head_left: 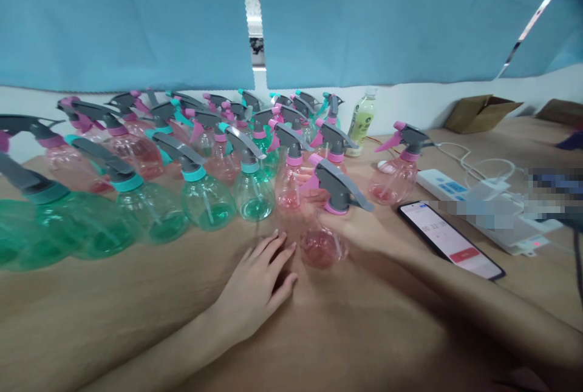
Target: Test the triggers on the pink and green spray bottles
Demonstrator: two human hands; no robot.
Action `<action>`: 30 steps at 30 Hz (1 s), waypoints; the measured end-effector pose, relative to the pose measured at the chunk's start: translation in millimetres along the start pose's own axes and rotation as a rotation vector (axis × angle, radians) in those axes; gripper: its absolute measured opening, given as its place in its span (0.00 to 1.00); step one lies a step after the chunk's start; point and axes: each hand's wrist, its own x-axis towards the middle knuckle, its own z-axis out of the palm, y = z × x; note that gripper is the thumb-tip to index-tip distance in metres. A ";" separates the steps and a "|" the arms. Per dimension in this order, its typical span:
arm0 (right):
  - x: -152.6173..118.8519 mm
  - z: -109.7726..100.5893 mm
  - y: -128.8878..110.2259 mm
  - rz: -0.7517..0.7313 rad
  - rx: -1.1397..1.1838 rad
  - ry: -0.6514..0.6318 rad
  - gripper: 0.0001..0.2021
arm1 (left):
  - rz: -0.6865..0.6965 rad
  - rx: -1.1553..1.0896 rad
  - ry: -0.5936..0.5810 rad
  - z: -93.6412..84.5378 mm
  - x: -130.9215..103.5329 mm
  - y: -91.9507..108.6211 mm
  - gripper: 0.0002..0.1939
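My left hand (262,277) lies on the wooden table (291,343), fingers spread, holding nothing. Right of its fingertips stands a near spray bottle (323,249), see-through pink with a grey and pink trigger head. My right hand (339,222) is at this bottle's neck and behind its head. Its fingers show only in part and blurred, beside a second pink spray bottle (290,189). Whether they grip either bottle I cannot tell. To the left, a green spray bottle (255,198) with a turquoise collar ends a front row of green bottles.
Several pink and green spray bottles crowd the table's left and back. A lone pink spray bottle (392,179) stands right, near a phone (450,240) and a white power strip (441,182) with cables. Behind are a drink bottle (362,122) and a brown box (478,114).
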 end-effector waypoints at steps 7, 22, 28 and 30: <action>0.0 2.3 2.5 0.000 -0.001 0.021 0.09 | 0.001 0.004 -0.014 -0.3 0.8 0.0 0.22; -0.1 1.1 -1.6 0.071 -0.067 -0.014 0.09 | -0.002 0.002 -0.014 -0.5 0.2 -0.5 0.22; -0.1 1.1 -2.1 0.076 -0.079 -0.037 0.14 | 0.000 -0.001 -0.015 0.0 0.3 -0.7 0.22; -0.4 1.5 -1.0 0.081 -0.084 -0.037 0.14 | -0.003 0.002 -0.021 0.6 0.5 -0.8 0.22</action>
